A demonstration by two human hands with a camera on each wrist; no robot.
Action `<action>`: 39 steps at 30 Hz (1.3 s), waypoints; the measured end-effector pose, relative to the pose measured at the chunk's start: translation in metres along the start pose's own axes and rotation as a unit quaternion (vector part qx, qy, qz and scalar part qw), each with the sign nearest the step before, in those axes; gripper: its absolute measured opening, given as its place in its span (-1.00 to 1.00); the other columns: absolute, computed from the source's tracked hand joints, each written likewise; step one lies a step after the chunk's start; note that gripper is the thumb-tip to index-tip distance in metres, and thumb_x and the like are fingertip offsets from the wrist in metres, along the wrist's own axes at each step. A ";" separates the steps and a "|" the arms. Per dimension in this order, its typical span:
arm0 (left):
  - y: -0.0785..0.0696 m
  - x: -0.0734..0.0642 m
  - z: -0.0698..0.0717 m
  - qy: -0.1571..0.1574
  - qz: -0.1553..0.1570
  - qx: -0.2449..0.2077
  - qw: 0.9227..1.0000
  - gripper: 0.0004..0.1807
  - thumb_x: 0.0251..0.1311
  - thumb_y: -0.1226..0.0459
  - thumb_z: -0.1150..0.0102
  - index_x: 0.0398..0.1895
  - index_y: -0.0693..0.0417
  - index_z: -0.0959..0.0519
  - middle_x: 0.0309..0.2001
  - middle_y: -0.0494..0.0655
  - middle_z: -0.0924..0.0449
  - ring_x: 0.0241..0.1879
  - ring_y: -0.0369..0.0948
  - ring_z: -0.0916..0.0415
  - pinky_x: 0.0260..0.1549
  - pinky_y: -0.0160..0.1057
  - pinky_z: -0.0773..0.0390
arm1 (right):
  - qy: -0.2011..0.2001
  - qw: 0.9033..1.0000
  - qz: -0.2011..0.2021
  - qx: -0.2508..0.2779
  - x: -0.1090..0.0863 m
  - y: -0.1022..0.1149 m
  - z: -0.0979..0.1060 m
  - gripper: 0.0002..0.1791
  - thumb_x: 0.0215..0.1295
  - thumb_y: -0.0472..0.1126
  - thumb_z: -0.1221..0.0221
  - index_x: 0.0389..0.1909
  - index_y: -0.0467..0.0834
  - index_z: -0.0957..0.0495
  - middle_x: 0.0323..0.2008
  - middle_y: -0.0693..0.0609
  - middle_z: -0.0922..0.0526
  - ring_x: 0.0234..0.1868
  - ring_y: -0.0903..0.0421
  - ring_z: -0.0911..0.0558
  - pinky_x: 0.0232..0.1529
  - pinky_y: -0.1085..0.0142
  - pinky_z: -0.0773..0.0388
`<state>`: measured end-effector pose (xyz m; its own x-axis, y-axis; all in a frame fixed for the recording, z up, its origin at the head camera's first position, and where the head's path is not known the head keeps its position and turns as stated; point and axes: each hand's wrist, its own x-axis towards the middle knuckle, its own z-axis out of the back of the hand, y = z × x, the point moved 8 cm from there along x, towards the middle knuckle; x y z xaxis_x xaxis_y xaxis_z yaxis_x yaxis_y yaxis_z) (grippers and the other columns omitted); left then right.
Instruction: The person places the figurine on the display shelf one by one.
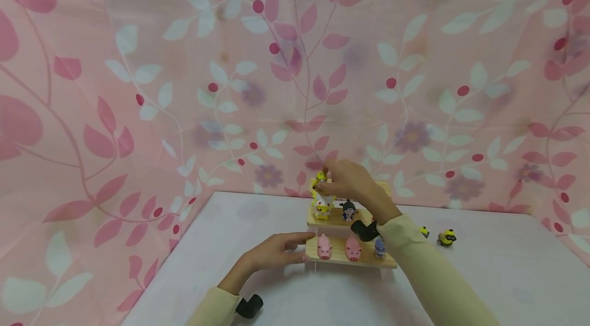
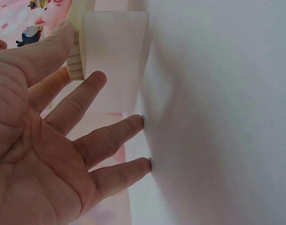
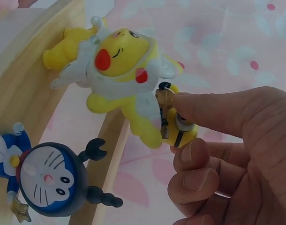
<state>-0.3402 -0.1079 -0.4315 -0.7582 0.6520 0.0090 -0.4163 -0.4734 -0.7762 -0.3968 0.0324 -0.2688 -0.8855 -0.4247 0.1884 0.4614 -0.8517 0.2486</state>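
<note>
My right hand (image 1: 352, 180) pinches a small yellow minion figure (image 3: 180, 126) with a grey goggle band between thumb and fingers, at the top left of a tiered wooden display stand (image 1: 336, 222). In front of it, one tier down, stands a Pikachu figure (image 1: 323, 208) in a white costume. Beside that is a Doraemon figure (image 1: 348, 210) with black hair pieces. Fingers outstretched, my left hand (image 1: 272, 252) touches the left end of the lowest tier. Its thumb lies against the wood edge (image 2: 75, 61) in the left wrist view, with two fingertips at the white tabletop.
Two pink pig figures (image 1: 324, 247) and a blue-grey figure (image 1: 379, 247) stand on the lowest tier. On the white table (image 1: 488, 269), to the right, are a yellow-and-black figure (image 1: 446, 237) and another (image 1: 424, 232) partly behind my sleeve. A pink floral cloth (image 1: 295, 111) hangs behind.
</note>
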 end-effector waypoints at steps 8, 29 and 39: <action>-0.002 0.001 0.001 -0.004 -0.004 0.012 1.000 -0.42 0.21 0.00 -0.15 0.32 -0.32 -0.30 0.28 -0.34 -0.27 0.17 0.02 -0.36 0.08 0.04 -0.38 | -0.005 1.000 -0.004 -0.004 0.001 -0.002 -0.001 -0.54 0.14 0.14 -0.21 -0.07 -0.10 -0.52 -0.30 0.04 -0.61 -0.47 0.17 -0.50 -0.46 0.26 -0.47; -0.001 0.002 -0.001 0.001 -0.005 0.010 1.000 -0.42 0.21 -0.01 -0.14 0.32 -0.31 -0.30 0.28 -0.33 -0.27 0.18 0.01 -0.36 0.09 0.04 -0.38 | -0.009 1.000 -0.004 -0.017 0.000 -0.002 -0.004 -0.51 0.17 0.15 -0.19 0.00 -0.08 -0.49 -0.26 0.02 -0.62 -0.44 0.16 -0.51 -0.42 0.25 -0.50; 0.000 0.000 -0.001 0.001 0.009 0.001 1.000 -0.42 0.19 -0.01 -0.16 0.31 -0.34 -0.31 0.28 -0.32 -0.27 0.18 0.02 -0.35 0.09 0.09 -0.37 | -0.019 0.999 0.023 -0.011 -0.017 -0.004 0.008 -0.53 0.21 0.07 -0.18 0.08 -0.06 -0.44 -0.26 0.05 -0.63 -0.52 0.22 -0.50 -0.54 0.30 -0.44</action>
<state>-0.3400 -0.1073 -0.4323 -0.7649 0.6441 -0.0054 -0.4041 -0.4864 -0.7747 -0.3831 0.0451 -0.2647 -0.8606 -0.4516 0.2354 0.4996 -0.8383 0.2182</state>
